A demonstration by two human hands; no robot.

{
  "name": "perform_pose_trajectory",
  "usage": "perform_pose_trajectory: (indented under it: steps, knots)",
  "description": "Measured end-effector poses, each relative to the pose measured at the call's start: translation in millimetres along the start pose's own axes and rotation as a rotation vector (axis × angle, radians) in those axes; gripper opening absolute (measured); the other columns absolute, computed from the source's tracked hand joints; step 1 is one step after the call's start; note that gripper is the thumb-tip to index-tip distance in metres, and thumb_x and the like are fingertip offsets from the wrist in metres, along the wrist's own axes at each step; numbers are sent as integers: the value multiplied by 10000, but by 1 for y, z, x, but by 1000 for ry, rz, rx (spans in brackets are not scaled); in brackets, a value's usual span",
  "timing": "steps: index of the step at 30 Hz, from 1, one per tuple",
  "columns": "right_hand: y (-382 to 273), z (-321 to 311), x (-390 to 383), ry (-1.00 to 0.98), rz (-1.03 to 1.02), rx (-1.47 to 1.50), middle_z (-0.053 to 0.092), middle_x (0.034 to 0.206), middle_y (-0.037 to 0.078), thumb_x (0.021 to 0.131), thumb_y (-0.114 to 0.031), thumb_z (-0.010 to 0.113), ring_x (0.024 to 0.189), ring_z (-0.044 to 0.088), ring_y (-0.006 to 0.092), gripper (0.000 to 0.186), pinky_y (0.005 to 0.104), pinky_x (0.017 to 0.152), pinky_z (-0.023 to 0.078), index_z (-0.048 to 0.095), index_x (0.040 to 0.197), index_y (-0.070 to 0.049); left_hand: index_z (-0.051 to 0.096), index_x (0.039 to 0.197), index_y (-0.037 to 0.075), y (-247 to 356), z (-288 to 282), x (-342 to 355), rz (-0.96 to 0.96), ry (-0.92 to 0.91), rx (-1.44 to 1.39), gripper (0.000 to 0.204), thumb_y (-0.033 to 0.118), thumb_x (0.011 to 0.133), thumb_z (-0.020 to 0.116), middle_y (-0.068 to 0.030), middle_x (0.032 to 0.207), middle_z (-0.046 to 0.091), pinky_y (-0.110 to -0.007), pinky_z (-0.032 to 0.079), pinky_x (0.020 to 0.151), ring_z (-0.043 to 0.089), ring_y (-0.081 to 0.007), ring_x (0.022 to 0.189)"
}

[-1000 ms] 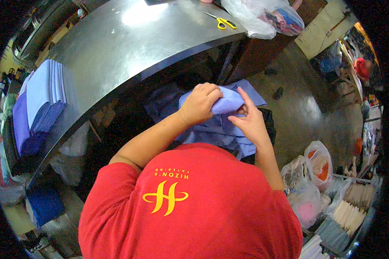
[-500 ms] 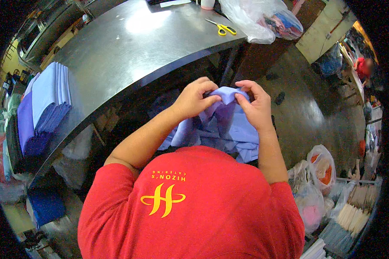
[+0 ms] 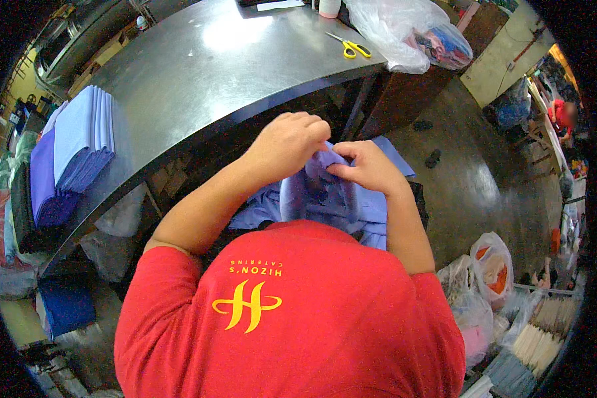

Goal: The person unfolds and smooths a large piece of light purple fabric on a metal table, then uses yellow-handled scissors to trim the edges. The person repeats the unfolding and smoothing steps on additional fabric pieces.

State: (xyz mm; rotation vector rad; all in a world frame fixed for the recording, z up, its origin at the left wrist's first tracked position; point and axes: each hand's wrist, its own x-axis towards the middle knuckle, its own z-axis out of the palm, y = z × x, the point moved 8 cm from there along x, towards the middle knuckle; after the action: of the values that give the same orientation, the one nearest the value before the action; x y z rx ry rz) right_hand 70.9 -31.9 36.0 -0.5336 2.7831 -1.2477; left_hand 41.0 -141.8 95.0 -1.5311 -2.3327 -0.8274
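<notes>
Raised in front of my chest is a periwinkle-blue cloth [image 3: 322, 192], bunched at the top and hanging in folds toward my lap. My left hand [image 3: 290, 142] is closed around its upper edge, the knuckles turned up and the fingertips hidden. Close beside it, my right hand [image 3: 368, 164] pinches the same edge between thumb and curled fingers. More blue cloth [image 3: 259, 211] lies loosely in my lap, below the hands and partly covered by my forearms.
A metal table [image 3: 172, 86] curves across the front. On it are folded blue cloths [image 3: 83, 142] at left, yellow-handled scissors [image 3: 351, 46] and a clear plastic bag [image 3: 404, 40]. Filled plastic bags [image 3: 491, 272] stand at right; a person in red [image 3: 564, 116] is farther off.
My left hand has turned over and closed on the cloth's edge, knuckles up. The right hand has moved left and lower, nearer to it. The gathered cloth edge has shifted slightly left.
</notes>
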Motion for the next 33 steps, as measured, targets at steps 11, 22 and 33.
perform_pose_trajectory:
  steps: [11, 22, 33]
  knots:
    - [24, -144, -64, 1153, -44, -118, 618, 776, 42, 665, -3, 652, 730, 586, 182, 133, 291, 695, 457, 616, 768, -79, 440, 862, 90, -79, -111, -31, -406, 521, -583, 99, 140, 905, 514, 46, 752, 401, -190, 331, 612, 374, -46, 688]
    - [103, -29, -10, 95, 271, -31, 615, 741, 63, 725, -151, 678, 668, 563, 153, 152, 296, 626, 444, 626, 814, -39, 470, 849, 65, -143, -217, -122, -406, 763, -3, 100, 98, 868, 562, 4, 787, 432, -209, 369, 661, 425, -86, 737]
    - [149, -149, 29, 742, 163, 473, 605, 909, 25, 783, -3, 575, 844, 559, 131, 187, 270, 768, 454, 603, 956, -68, 503, 862, 64, -249, -156, -182, -685, 451, -426, 236, 12, 688, 654, 6, 773, 474, -229, 398, 689, 476, -110, 766]
